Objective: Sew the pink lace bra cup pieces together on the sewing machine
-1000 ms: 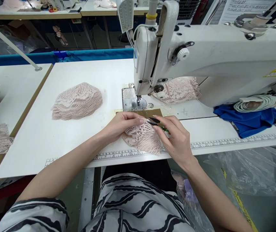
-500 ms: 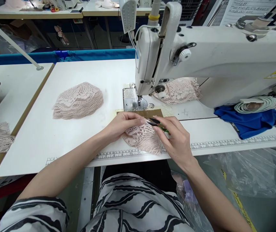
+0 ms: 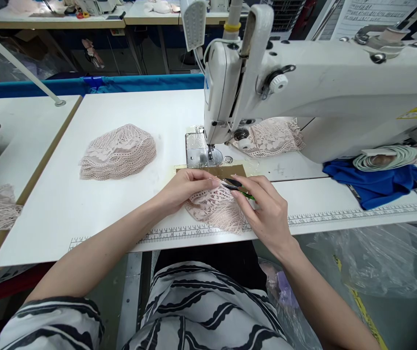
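Observation:
In front of the sewing machine (image 3: 226, 92), my left hand (image 3: 190, 188) pinches the upper edge of a pale pink lace piece (image 3: 217, 209) between thumb and fingers. My right hand (image 3: 264, 206) is closed on small thread snips (image 3: 233, 183) with dark blades and a bit of green on the handle. The blade tips point left and meet the lace edge close to my left fingertips. Below my hands the lace hangs down over the ruler strip (image 3: 173, 234) at the table's front edge. My palms hide part of the snips.
A stack of lace pieces (image 3: 118, 151) lies on the left of the white table (image 3: 58, 194). More lace (image 3: 272, 137) rests behind the needle area. Blue cloth (image 3: 374, 182) and a roll of pale tape (image 3: 385, 158) are at the right. A clear plastic bag (image 3: 383, 262) hangs below.

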`<state>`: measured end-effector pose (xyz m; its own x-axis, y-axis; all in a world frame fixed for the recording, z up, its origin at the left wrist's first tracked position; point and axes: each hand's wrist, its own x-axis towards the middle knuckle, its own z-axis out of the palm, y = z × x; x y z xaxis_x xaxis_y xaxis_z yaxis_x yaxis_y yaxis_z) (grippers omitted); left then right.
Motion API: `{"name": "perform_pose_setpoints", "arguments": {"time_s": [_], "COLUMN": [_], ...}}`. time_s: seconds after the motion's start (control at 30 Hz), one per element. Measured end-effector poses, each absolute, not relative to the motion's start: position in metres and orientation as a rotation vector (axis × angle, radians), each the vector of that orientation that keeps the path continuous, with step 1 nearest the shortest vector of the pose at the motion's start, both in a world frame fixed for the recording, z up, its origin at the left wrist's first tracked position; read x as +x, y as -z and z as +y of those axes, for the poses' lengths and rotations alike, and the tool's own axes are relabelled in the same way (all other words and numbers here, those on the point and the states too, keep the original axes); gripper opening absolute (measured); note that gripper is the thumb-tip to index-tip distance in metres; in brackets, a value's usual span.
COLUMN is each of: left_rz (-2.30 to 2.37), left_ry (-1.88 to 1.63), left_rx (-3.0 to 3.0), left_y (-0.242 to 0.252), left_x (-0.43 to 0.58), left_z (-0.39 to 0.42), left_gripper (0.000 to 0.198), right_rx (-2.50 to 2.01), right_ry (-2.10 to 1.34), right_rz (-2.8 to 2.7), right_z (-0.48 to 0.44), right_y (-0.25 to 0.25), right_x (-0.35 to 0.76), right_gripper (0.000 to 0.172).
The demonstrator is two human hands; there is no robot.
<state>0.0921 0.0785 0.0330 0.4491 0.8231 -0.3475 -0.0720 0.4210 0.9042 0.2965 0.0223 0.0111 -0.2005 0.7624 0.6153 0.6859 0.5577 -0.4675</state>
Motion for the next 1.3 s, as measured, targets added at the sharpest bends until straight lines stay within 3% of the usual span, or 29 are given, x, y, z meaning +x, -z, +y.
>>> {"name": "perform_pose_setpoints", "arguments": {"time_s": [0.57, 0.7, 1.0, 1.13, 1.3], "left_rz": [1.003, 0.969, 0.983, 0.911, 0.888], "left_ry": [-0.671, -0.711, -0.705, -0.754, -0.744], "left_rx": [0.928, 0.946, 1.07, 1.196, 1.376], "left_y": [-0.032, -0.03, -0.03, -0.027, -0.03], "left_x": [0.095, 0.095, 0.096, 0.094, 0.092], "left_z": [0.079, 0.08, 0.076, 0.076, 0.074], "left_gripper": [0.027, 0.022, 0.02, 0.017, 0.016], "right_rx": [-0.953, -1.054, -1.108, -1.088, -1.07], "right_ry": [-0.491, -0.48, -0.46, -0.417, -0.319], "right_rz": [-1.757, -1.714, -1.677, -1.721, -1.801], "right_z": [0.02, 0.023, 0.031, 0.033, 0.036], "right_y": [-0.014, -0.019, -0.015, -0.014, -0.018], "right_x": [0.291, 0.288, 0.276, 0.279, 0.284], "right_gripper": [0.012, 0.02, 0.008, 0.017, 0.016]}}
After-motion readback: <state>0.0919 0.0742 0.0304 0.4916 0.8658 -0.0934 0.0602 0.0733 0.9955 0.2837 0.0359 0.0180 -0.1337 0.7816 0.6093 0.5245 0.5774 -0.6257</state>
